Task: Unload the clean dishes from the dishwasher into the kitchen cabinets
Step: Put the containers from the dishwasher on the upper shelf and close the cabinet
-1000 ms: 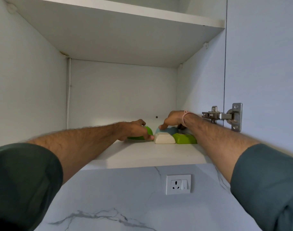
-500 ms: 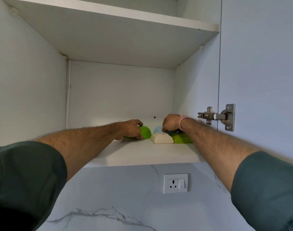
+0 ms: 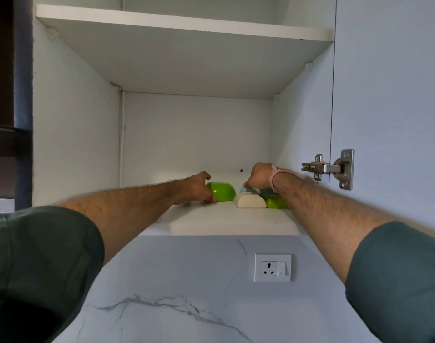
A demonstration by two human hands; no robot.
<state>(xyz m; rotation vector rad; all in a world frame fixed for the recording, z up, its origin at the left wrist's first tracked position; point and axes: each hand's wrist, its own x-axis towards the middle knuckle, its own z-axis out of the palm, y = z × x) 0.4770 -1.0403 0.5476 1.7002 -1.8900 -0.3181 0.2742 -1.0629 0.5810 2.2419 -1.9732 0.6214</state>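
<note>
Raised slightly, right hand [image 3: 258,175] curls — grip unclear — while left hand [image 3: 195,188] clasps the glossy, rounded green bowl [image 3: 224,191].

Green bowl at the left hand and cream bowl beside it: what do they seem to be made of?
Green bowl: probably plastic or melamine with a glossy finish. The colour is bright and even, and there is a soft highlight on its side.
Cream bowl: likely the same kind of material, smooth but more satin. The colour is plain and the corners are rounded.
Glazed ceramic cannot be excluded for either.
</note>
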